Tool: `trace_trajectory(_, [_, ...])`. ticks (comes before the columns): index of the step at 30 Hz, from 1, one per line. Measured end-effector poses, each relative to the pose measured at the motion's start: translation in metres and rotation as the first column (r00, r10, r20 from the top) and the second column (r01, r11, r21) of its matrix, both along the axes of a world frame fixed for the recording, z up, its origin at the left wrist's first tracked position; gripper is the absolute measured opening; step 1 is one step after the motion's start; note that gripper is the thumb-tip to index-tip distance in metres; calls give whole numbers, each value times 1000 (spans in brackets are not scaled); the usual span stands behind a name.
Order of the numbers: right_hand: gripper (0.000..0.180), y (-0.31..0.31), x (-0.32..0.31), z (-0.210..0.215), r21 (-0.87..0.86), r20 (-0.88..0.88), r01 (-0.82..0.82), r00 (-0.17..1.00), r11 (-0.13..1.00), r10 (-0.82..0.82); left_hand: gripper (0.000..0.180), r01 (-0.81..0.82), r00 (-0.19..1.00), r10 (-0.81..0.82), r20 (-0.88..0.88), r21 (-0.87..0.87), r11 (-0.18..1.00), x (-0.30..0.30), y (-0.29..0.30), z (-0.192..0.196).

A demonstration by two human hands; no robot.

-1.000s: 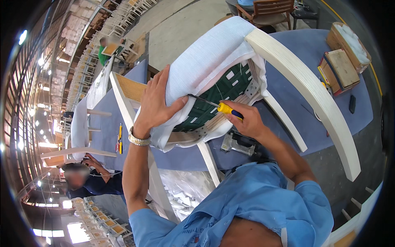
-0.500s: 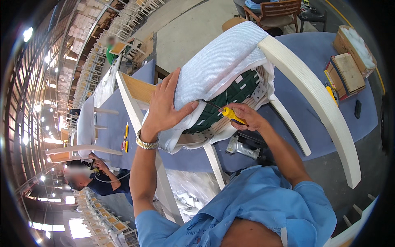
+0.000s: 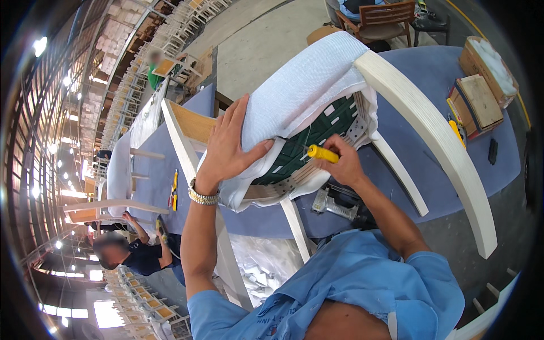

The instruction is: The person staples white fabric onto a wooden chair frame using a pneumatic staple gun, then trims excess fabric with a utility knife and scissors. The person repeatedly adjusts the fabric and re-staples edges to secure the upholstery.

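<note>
A chair with a pale wooden frame point(image 3: 430, 130) lies tipped over on the table, its seat covered in white fabric point(image 3: 306, 73). The underside faces me and shows dark green webbing point(image 3: 317, 133) and loose fabric edges. My left hand point(image 3: 229, 141), with a watch on its wrist, rests spread on the fabric, thumb along the edge of the opening. In my right hand point(image 3: 343, 161) is a screwdriver-like tool with a yellow handle point(image 3: 323, 153). Its thin shaft points toward the fabric edge by my left thumb; the exact tip is hard to make out.
A staple gun point(image 3: 337, 204) lies on the blue-covered table point(image 3: 476, 164) below my right hand. Cartons point(image 3: 479, 102) and a yellow cutter point(image 3: 457, 131) sit at the right. Another yellow tool point(image 3: 174, 190) and another chair point(image 3: 119, 175) are left, near a co-worker point(image 3: 147, 249).
My right hand has shifted its hold, fingers now higher around the yellow handle, which has turned more level. My left hand stays put. The co-worker at the left has moved an arm and the head.
</note>
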State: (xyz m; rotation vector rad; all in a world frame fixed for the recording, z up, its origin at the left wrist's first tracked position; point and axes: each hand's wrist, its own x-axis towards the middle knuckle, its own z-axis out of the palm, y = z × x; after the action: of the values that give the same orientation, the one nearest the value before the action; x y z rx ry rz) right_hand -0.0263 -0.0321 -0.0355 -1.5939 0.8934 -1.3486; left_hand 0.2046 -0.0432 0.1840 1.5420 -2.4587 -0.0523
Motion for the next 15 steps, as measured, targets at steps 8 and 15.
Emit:
trace_trajectory(8, [44,-22,-1,5,-226,-208,-27,978,974,-21,101,16,998,-14,58,-39,999,0,1,-4])
trace_trajectory(15, [52,-46,-3,0,291,320,-719,695,631,644,104,4,996,0,90,-40,999,5,1,-2])
